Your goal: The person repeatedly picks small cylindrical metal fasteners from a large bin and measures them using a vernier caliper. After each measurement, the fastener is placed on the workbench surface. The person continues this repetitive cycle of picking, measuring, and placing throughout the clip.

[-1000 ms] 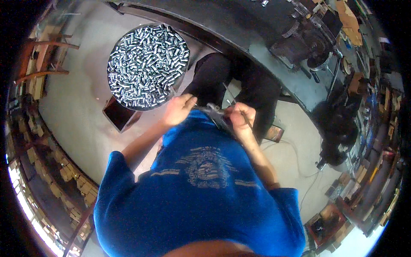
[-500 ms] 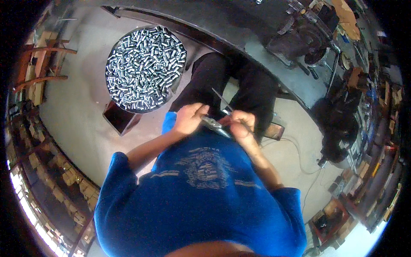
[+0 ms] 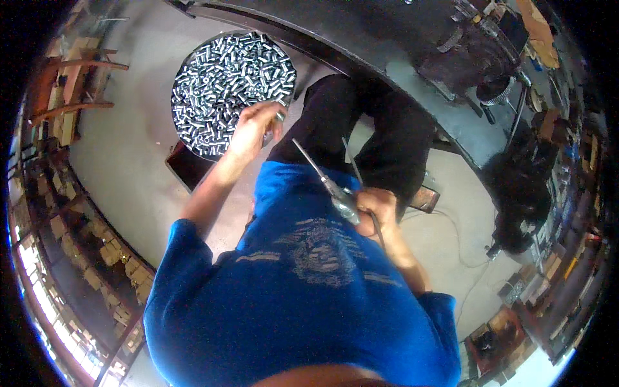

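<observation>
The left hand pinched a small metal piece over the round tray of silver parts; the right hand gripped a thin-nozzled tool, well apart.

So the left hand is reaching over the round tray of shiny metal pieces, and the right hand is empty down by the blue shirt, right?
Not quite. In the head view the right hand is not empty: it grips a slim metal tool with a long thin rod. The left hand does reach over the round tray of shiny metal pieces.
</observation>
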`<state>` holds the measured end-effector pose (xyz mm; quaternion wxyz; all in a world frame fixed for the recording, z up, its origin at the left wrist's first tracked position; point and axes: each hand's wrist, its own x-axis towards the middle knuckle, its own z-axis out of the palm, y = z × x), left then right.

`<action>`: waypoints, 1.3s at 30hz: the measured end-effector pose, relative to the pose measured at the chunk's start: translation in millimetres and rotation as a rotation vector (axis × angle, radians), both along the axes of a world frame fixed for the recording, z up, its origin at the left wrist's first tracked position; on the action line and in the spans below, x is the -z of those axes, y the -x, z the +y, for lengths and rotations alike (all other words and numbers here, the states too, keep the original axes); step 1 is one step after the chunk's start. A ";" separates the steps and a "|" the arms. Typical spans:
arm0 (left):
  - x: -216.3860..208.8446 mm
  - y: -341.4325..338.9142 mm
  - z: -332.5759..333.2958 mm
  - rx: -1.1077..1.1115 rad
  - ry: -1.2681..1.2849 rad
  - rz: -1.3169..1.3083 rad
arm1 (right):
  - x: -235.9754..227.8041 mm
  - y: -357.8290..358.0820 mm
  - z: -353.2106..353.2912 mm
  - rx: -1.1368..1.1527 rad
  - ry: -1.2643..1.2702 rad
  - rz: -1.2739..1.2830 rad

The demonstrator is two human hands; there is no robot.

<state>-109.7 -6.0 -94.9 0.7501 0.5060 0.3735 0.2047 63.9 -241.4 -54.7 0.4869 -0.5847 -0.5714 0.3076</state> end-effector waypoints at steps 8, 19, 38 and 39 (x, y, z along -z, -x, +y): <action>21.8 16.4 -1.8 0.095 0.368 0.012 | 4.6 1.8 1.8 0.000 -0.027 -0.009; 15.0 9.6 -25.7 -0.017 0.250 0.101 | 2.2 5.3 6.1 0.021 0.068 -0.070; 20.9 19.1 -26.5 -0.039 0.339 0.102 | 6.4 10.5 8.3 0.091 0.054 -0.005; 21.1 18.9 -24.5 -0.041 0.332 0.105 | 2.0 9.4 8.3 0.073 0.112 -0.035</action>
